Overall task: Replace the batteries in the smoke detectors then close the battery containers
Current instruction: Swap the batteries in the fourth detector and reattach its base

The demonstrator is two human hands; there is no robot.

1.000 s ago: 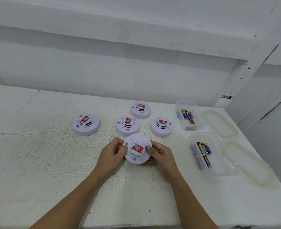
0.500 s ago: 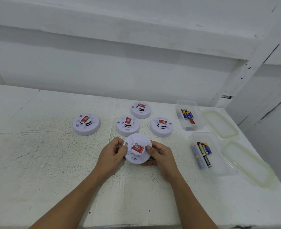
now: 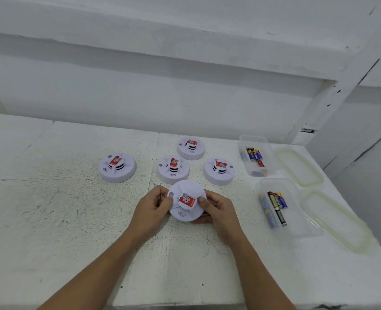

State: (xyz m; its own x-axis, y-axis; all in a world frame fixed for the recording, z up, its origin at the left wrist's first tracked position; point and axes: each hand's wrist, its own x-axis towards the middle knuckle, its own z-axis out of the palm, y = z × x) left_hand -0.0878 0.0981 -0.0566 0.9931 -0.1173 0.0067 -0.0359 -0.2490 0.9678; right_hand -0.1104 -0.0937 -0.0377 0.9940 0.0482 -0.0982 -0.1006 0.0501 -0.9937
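White worktop, rough and speckled, filling the lower view. At 3 o'clock of centre, two clear tubs: near tub and far tub, both open, loose batteries inside; two lids lying just beside, further toward 3 o'clock. Four smoke detectors resting face-up between 10 and 1 o'clock of the hands, red labels showing.

Fifth detector, the held detector, gripped between both hands and tilted toward the camera, lower edge apparently off the worktop. Left hand at its 9 o'clock, thumb and fingers pinching the rim. Right hand at its 3 o'clock, thumb pressed on the top face, fingers curled beneath. Round body, no long axis; both hands equally near.

Judgement: battery compartment presumably on the hidden underside, so flipping or twisting open required. Near tub lies closest to the right hand for the fetch.
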